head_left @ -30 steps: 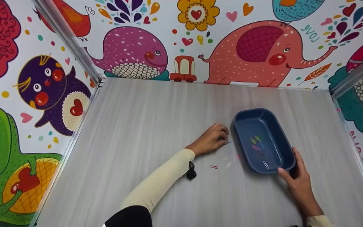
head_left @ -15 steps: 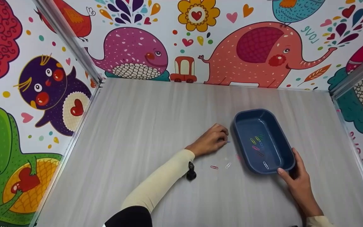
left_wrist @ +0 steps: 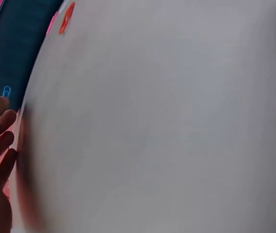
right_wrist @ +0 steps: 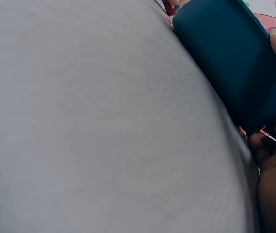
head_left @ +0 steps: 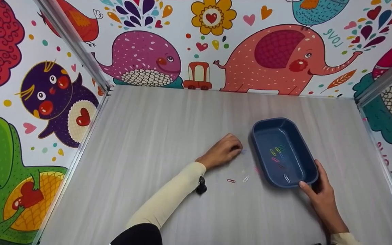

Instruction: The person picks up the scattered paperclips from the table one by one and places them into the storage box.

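Note:
Between the thumb and fingertips of my left hand point(head_left: 220, 151) is a blue paper clip point(left_wrist: 6, 91), its looped end sticking out. The hand is low over the table, just left of the dark blue plastic tray point(head_left: 264, 170). My right hand point(head_left: 323, 194) grips the tray's near right corner, thumb at the rim and fingers around the outside wall. Inside the tray lie several paper clips, among them a white paper clip point(head_left: 286, 178) and a pink paper clip point(head_left: 275, 159). On the table near the tray are a red paper clip point(head_left: 231, 181) and another white paper clip point(head_left: 246, 178).
A pink paper clip point(head_left: 256, 169) lies right beside the tray's left wall. The wood-grain table point(head_left: 155, 136) is bordered at the back and sides by panels printed with cartoon animals point(head_left: 274, 61).
My left hand has drawn back slightly to the left, and the blue paper clip now shows at its fingertips. The right hand and tray stay in place.

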Demonstrator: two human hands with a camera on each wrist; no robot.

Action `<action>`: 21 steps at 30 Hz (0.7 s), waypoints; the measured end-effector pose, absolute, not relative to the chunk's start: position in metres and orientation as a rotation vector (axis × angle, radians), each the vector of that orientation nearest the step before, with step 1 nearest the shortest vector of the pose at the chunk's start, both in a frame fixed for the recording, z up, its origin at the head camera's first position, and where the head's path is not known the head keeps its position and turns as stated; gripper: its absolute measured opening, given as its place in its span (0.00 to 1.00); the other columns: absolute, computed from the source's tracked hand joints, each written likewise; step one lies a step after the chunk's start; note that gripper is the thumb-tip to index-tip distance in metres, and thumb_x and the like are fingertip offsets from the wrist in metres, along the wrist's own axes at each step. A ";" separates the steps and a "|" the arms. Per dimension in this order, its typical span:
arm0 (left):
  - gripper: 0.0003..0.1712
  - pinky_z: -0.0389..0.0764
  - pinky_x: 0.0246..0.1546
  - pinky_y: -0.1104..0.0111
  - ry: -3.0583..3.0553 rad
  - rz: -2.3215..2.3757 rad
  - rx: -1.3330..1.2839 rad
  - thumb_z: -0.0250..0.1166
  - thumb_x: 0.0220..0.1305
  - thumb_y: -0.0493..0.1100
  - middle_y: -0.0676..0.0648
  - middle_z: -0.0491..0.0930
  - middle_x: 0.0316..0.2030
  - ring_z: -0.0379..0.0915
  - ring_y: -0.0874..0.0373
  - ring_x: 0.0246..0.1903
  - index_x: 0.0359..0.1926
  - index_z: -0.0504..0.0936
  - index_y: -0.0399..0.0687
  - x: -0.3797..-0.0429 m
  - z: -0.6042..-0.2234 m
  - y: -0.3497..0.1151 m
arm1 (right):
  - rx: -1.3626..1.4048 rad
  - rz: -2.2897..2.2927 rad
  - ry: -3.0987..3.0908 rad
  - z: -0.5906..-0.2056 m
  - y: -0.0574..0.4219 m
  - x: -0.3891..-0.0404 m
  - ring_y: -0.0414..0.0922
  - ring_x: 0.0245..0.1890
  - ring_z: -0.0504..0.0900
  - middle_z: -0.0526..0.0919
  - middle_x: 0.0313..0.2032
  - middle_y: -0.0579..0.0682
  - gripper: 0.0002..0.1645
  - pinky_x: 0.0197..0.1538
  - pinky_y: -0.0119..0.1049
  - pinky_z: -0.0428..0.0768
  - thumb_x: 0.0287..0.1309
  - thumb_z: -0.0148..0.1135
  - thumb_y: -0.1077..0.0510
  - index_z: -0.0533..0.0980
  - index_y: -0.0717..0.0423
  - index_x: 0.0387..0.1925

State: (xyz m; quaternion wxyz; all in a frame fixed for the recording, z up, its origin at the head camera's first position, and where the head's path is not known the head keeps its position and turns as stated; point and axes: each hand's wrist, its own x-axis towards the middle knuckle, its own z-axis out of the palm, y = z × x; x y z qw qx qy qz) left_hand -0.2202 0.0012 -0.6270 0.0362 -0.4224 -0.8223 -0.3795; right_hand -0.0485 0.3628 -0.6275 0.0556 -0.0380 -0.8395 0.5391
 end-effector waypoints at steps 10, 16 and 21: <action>0.05 0.81 0.55 0.67 -2.524 -1.227 -1.256 0.69 0.79 0.40 0.51 0.88 0.44 0.78 0.61 0.49 0.46 0.90 0.44 -0.227 -0.632 -0.003 | -0.108 1.665 -2.526 -0.627 0.362 -0.048 0.34 0.81 0.53 0.47 0.88 0.58 0.57 0.70 0.15 0.58 0.75 0.69 0.66 0.45 0.49 0.91; 0.04 0.81 0.54 0.67 -2.570 -1.249 -1.245 0.70 0.77 0.36 0.46 0.88 0.43 0.79 0.55 0.48 0.45 0.90 0.40 -0.222 -0.609 -0.001 | -0.121 1.656 -2.539 -0.627 0.362 -0.049 0.35 0.81 0.54 0.47 0.88 0.58 0.58 0.70 0.15 0.57 0.75 0.69 0.65 0.44 0.48 0.91; 0.05 0.80 0.54 0.67 -2.563 -1.244 -1.276 0.70 0.77 0.35 0.44 0.89 0.44 0.80 0.52 0.49 0.46 0.90 0.38 -0.219 -0.596 0.002 | -0.137 1.633 -2.557 -0.627 0.362 -0.049 0.33 0.80 0.53 0.48 0.88 0.58 0.58 0.70 0.14 0.56 0.75 0.69 0.64 0.45 0.46 0.91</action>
